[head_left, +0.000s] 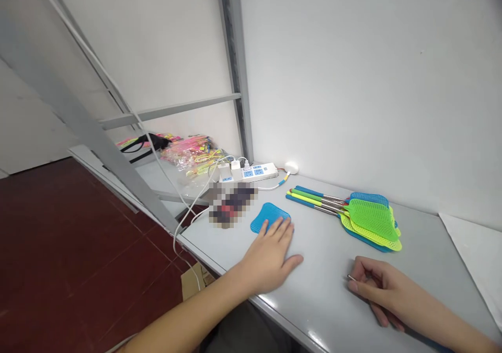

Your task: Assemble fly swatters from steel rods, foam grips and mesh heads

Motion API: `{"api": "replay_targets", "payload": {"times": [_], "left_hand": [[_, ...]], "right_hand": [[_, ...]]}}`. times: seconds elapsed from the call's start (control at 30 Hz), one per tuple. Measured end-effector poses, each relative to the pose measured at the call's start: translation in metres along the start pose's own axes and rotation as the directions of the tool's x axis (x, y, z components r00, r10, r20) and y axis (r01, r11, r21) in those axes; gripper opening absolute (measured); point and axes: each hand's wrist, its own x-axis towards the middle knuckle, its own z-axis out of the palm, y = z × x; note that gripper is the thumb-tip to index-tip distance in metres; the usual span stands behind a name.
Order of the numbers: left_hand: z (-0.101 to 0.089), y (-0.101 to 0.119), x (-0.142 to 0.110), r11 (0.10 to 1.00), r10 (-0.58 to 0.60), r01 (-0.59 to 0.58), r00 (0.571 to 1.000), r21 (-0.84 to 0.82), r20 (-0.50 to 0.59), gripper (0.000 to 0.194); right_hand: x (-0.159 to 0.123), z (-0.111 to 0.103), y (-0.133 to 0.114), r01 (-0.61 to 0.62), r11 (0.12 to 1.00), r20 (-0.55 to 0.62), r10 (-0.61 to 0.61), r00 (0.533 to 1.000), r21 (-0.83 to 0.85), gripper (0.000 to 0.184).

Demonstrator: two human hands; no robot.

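A blue mesh fly swatter head (261, 215) lies flat on the grey table. My left hand (270, 256) rests on its near edge, palm down, fingers stretched and thumb out to the side. To the right, my right hand (374, 287) is closed, with a fly swatter handle (350, 277) in its grip. The thin metal tip pokes out between thumb and forefinger, and a bit of blue shows under the wrist; the rest is hidden by the hand. Beyond my right hand sits a stack of fly swatters (372, 219) in blue, green and yellow, their handles pointing left.
A white power strip (270, 171) with plugs and cables sits against the wall. A blurred-out dark object (231, 205) lies left of the swatter head. Plastic bags of colourful items (192, 151) fill a shelf behind the metal frame (152, 206). White sheet material (474, 259) lies at right.
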Motion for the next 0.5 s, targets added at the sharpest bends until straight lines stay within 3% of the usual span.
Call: {"api": "replay_targets", "payload": {"times": [0.13,0.5], "left_hand": [[-0.008,-0.015,-0.002,0.992,-0.123,0.123,0.992,-0.006,-0.038,0.067],[-0.011,-0.032,-0.009,0.991,-0.137,0.137,0.984,-0.007,-0.112,0.050]], "right_hand": [[-0.001,0.002,-0.002,0.025,0.999,-0.020,-0.025,0.999,-0.029,0.039],[-0.002,0.005,-0.008,-0.001,1.000,-0.039,0.001,0.999,0.001,0.040]]}}
